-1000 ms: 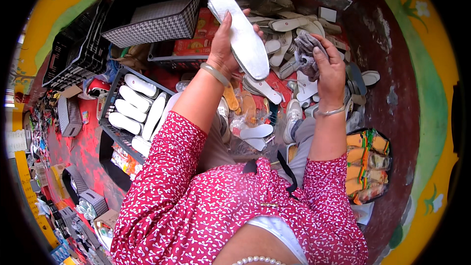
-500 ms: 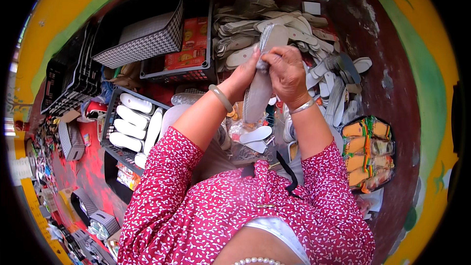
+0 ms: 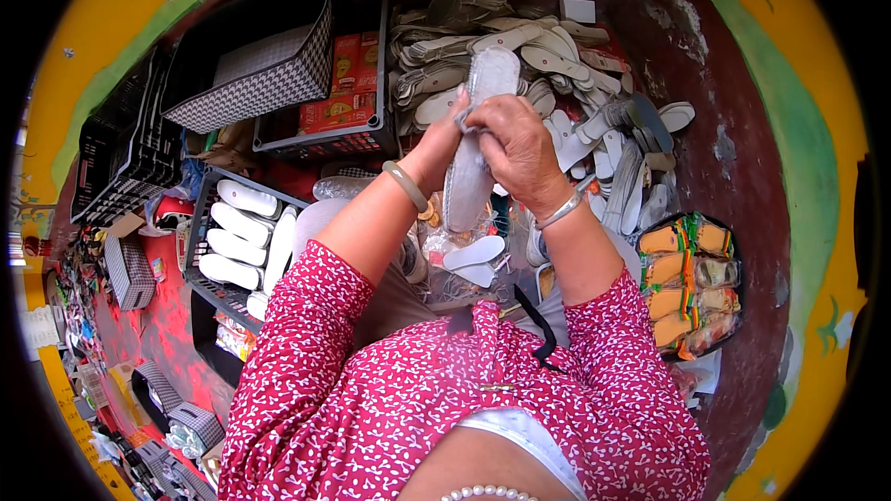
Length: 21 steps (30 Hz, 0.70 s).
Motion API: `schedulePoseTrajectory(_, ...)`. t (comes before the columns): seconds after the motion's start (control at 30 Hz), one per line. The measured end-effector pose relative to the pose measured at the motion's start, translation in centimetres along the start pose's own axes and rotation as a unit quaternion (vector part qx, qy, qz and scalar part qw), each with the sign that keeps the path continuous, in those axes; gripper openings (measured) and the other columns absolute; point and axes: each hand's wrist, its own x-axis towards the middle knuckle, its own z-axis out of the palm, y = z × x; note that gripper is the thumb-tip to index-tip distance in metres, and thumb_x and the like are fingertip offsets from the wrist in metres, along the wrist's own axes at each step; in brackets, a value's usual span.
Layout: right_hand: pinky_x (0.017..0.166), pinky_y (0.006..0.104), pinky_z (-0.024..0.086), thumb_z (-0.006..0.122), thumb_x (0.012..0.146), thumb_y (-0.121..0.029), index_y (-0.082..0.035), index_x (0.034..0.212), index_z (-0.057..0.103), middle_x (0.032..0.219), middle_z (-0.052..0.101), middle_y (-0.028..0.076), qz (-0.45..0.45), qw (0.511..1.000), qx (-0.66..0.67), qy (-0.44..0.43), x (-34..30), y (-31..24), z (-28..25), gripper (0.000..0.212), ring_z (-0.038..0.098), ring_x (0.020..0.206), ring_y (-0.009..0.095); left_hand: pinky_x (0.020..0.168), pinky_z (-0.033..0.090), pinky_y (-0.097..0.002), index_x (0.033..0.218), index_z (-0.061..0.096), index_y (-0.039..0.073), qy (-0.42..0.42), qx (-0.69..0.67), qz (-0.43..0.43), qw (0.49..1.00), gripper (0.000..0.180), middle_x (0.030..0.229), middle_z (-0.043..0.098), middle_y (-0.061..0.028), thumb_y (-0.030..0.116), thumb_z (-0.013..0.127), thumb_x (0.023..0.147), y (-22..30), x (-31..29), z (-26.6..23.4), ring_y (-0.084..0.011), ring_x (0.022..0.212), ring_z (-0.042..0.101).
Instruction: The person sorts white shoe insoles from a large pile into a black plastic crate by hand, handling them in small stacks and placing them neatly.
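I hold a long greyish-white insole [image 3: 469,187] upright before me, its rounded top end leaning slightly right. What looks like crinkled clear plastic covers it and bunches at the middle. My left hand [image 3: 440,150] closes on its left edge with the thumb up. From the right, my right hand [image 3: 520,147] bends its fingers over the bunched middle and grips there. My right fingertips are partly hidden. Below the insole, between my knees, lie two small white insoles [image 3: 475,252] among loose clear plastic.
Piled insoles [image 3: 548,46] fill the far side. A grey crate [image 3: 239,187] of white insoles stands at my left, behind it a checkered bin [image 3: 269,83] and a crate with red boxes [image 3: 345,113]. To my right sits a tray of packed yellow-orange insoles [image 3: 670,271].
The insole tilts a little more upright. My right hand has turned, its back now facing up more, with the fingers over the bunched plastic. The whole view has shifted slightly.
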Motion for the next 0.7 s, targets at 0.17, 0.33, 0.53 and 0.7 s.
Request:
schedulePoseTrajectory(0.17, 0.080, 0.0355, 0.044, 0.054, 0.067, 0.006, -0.005, 0.085, 0.063, 0.088, 0.060, 0.010, -0.035, 0.999, 0.012, -0.038, 0.0, 0.7, -1.6, 0.023, 0.056, 0.086, 0.028, 0.063, 0.054, -0.0361, 0.112, 0.052, 0.003, -0.018, 0.055, 0.013, 0.998, 0.073, 0.086, 0.062, -0.0148, 0.067, 0.024, 0.088, -0.2, 0.5, 0.1, -0.0225, 0.068, 0.063)
schedulePoseTrajectory(0.33, 0.081, 0.0387, 0.044, 0.055, 0.068, 0.003, -0.007, 0.087, 0.063, 0.091, 0.058, 0.010, 0.024, 0.967, -0.175, 0.184, 0.7, 4.1, -3.8, 0.023, 0.054, 0.088, 0.029, 0.065, 0.053, -0.0312, 0.108, 0.054, 0.000, -0.182, 0.225, -0.042, 0.956, 0.068, 0.085, 0.063, -0.0139, 0.056, 0.018, 0.094, -1.6, -0.1, 0.7, -0.0206, 0.068, 0.063)
schedulePoseTrajectory(0.53, 0.079, 0.0361, 0.045, 0.055, 0.068, 0.004, -0.005, 0.086, 0.062, 0.090, 0.058, 0.011, -0.007, 0.991, -0.083, 0.109, -0.2, 2.0, -0.7, 0.021, 0.055, 0.087, 0.028, 0.065, 0.053, -0.0323, 0.108, 0.056, 0.004, -0.050, 0.103, -0.008, 0.993, 0.065, 0.085, 0.064, -0.0126, 0.059, 0.024, 0.093, -0.8, 0.2, -0.1, -0.0197, 0.072, 0.064)
schedulePoseTrajectory(0.7, 0.079, 0.0359, 0.044, 0.056, 0.068, 0.001, -0.005, 0.084, 0.060, 0.088, 0.058, 0.011, -0.025, 0.996, 0.031, -0.080, -0.3, -1.2, 0.9, 0.018, 0.055, 0.085, 0.027, 0.070, 0.053, -0.0370, 0.115, 0.051, 0.004, 0.027, -0.002, 0.119, 0.993, 0.066, 0.092, 0.062, -0.0135, 0.062, 0.028, 0.091, 0.3, 2.2, -2.7, -0.0222, 0.077, 0.062)
